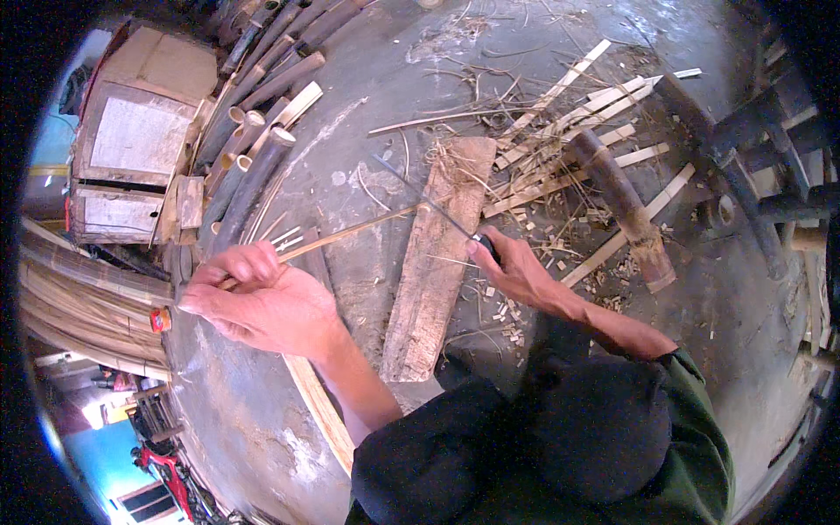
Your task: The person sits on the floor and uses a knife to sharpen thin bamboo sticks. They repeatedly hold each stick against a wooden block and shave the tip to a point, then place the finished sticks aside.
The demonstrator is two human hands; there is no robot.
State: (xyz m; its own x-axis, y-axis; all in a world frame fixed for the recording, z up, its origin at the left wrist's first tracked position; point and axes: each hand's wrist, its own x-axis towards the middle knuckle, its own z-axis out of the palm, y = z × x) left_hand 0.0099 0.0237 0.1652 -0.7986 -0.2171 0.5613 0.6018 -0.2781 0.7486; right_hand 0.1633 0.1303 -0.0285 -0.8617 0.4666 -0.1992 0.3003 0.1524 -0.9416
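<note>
My left hand (271, 302) is closed around a thin bamboo strip (350, 231), which slants up and right to the wooden board (422, 306). In my right hand (525, 273) is a knife (448, 218), its dark handle in my fist. The long narrow blade points away to the upper left and crosses the strip's far end above the board. Whether the edge touches the strip, I cannot tell. A tangle of thin shavings (455, 164) lies on the board's far end. One fine sliver (448, 260) sticks out toward my right hand.
Split bamboo slats (577, 114) and small cut chips (507, 328) litter the floor right of the board. A thick bamboo piece (612, 192) lies across slats. Bamboo poles (262, 166) are heaped at the left, beside a wooden cabinet (131, 131). A long slat (319, 407) lies below my left forearm.
</note>
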